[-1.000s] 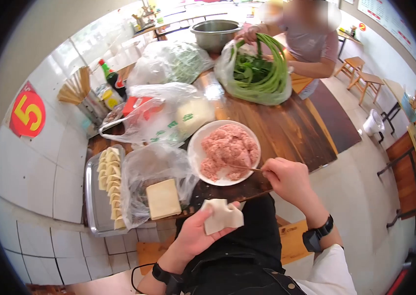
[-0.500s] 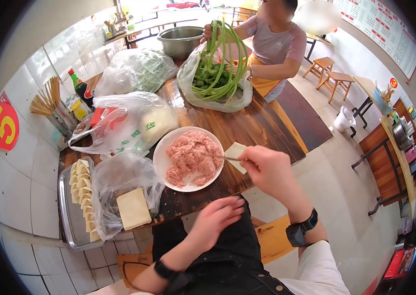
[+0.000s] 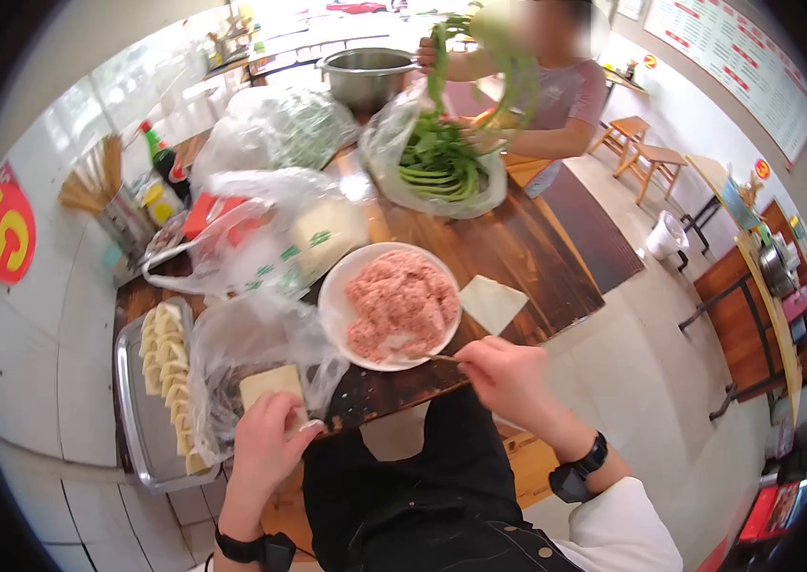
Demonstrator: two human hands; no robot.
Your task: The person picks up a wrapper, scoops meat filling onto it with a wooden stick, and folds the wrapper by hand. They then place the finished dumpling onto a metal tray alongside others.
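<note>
My left hand (image 3: 275, 429) is at the stack of square dough wrappers (image 3: 272, 381), its fingers and thumb closed over the near corner of a wrapper. The stack lies on a clear plastic bag (image 3: 256, 329) near the table edge. My right hand (image 3: 508, 375) grips a thin chopstick (image 3: 440, 357), whose tip reaches the near rim of a white plate (image 3: 330, 315). A mound of pink minced meat (image 3: 399, 296) fills much of that plate. One loose wrapper (image 3: 492, 305) lies flat to the plate's right.
A metal tray (image 3: 141, 443) of folded dumplings (image 3: 170, 377) is at left. Plastic bags (image 3: 280, 234), a chopstick holder (image 3: 127, 214), a bottle (image 3: 163, 162) and a metal pot (image 3: 365, 76) stand beyond. Opposite, a person (image 3: 556, 114) handles long green vegetables (image 3: 442, 167) over a bag.
My left hand has moved left from above my lap onto the wrapper stack. My right hand has drawn the chopstick down to the plate's near rim. The person opposite has lifted some greens.
</note>
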